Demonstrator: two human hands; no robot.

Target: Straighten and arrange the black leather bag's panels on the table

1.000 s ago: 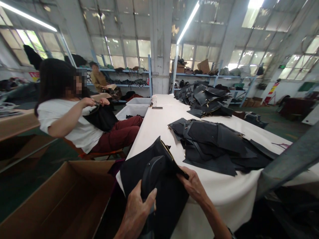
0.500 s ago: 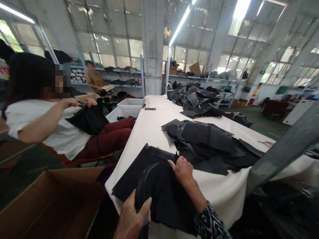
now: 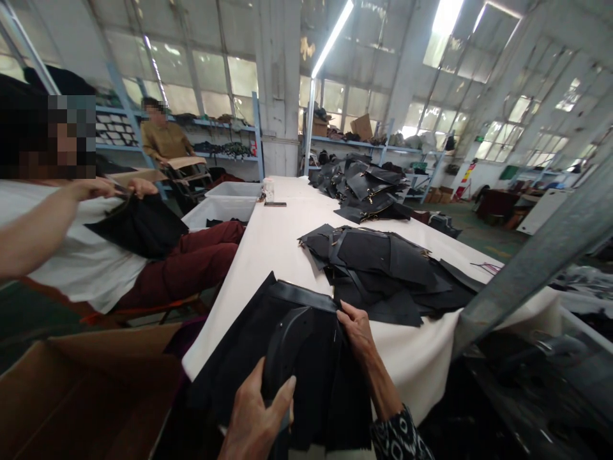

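My left hand (image 3: 261, 409) is wrapped round a curved black tool (image 3: 287, 348) at the bottom centre, held above a black fabric piece (image 3: 239, 345). That piece lies over the near end of the white table, with a shiny strip along its upper edge. At the piece's upper right corner, my right hand (image 3: 357, 329) pinches the edge between thumb and fingers. A pile of black pieces (image 3: 387, 262) rests just beyond my right hand.
A seated person (image 3: 71, 236) works on black fabric at the left; another person (image 3: 165, 134) sits farther back. An open cardboard box (image 3: 96, 383) stands lower left. A slanted metal post (image 3: 531, 249) crosses the right side. More black pieces (image 3: 364, 185) are heaped at the back.
The view has shifted a little, so the surroundings sit farther left. My right hand has closed on the fabric's edge, its fingers no longer spread. My left hand still holds the tool.
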